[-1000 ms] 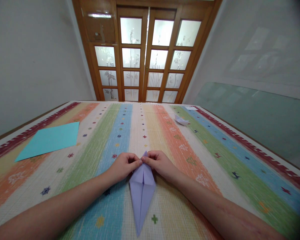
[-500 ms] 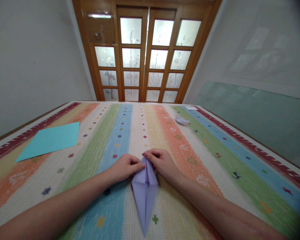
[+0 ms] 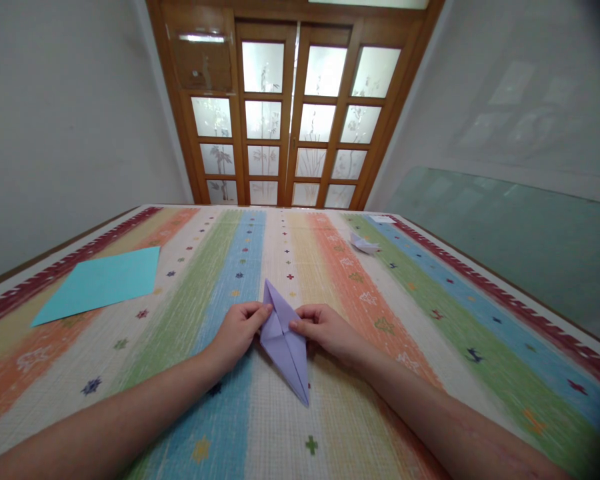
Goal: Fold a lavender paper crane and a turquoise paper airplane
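A lavender origami paper (image 3: 286, 350), folded into a long diamond with a crease down its middle, is between my two hands above the striped tablecloth. It tilts, its far point to the left and its near point to the right. My left hand (image 3: 240, 331) pinches its left edge, thumb on top. On the opposite edge, my right hand (image 3: 329, 328) grips the paper with the thumb over the top face. The fingers beneath the paper are hidden.
A turquoise paper sheet (image 3: 103, 283) lies flat at the left of the striped tablecloth (image 3: 180, 373). Toward the far right sits a small pale folded paper (image 3: 364, 244), with a white slip (image 3: 381, 219) beyond it. Wooden glazed doors (image 3: 293, 120) stand behind the table.
The lavender paper has turned so its far point swings left and its near point right, and looks shorter. My right hand has slid from the far tip down to the right edge.
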Action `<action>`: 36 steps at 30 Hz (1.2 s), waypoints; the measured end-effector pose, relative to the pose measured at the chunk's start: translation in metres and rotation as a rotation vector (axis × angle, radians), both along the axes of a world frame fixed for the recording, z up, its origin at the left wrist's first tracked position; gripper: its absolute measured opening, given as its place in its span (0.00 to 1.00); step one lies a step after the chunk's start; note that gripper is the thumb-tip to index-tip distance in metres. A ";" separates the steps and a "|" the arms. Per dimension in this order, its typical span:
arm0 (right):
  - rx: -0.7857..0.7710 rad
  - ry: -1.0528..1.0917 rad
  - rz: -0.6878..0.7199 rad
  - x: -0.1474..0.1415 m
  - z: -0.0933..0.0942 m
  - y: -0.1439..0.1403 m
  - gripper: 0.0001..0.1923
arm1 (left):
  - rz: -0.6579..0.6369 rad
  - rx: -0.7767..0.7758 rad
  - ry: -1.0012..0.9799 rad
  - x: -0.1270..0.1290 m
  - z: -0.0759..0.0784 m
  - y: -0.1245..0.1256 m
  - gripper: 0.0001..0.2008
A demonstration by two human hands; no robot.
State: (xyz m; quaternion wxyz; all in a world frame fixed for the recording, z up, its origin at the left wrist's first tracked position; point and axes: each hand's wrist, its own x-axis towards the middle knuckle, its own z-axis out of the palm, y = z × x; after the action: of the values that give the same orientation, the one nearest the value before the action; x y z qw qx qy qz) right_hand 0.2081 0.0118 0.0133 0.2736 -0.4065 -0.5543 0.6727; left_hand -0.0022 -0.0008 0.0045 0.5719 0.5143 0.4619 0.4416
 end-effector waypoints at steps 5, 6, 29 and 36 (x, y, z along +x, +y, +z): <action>0.081 -0.006 0.023 0.003 -0.005 0.005 0.16 | -0.022 0.040 -0.044 -0.004 0.004 0.002 0.25; 0.103 -0.025 0.052 0.003 -0.005 0.005 0.15 | -0.014 0.052 -0.038 -0.004 0.005 0.002 0.27; 0.741 -0.538 0.096 0.016 0.010 0.005 0.17 | -0.200 1.164 1.252 -0.023 0.038 -0.019 0.10; 0.987 -0.607 0.125 0.015 0.003 0.005 0.12 | -0.562 1.326 1.040 -0.013 0.016 -0.016 0.12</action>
State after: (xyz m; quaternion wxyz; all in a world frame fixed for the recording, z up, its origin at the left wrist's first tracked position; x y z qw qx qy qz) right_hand 0.2228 0.0172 0.0163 0.2192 -0.3723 -0.8787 0.2030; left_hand -0.0153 -0.0173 0.0209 -0.0386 0.9697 0.1692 0.1719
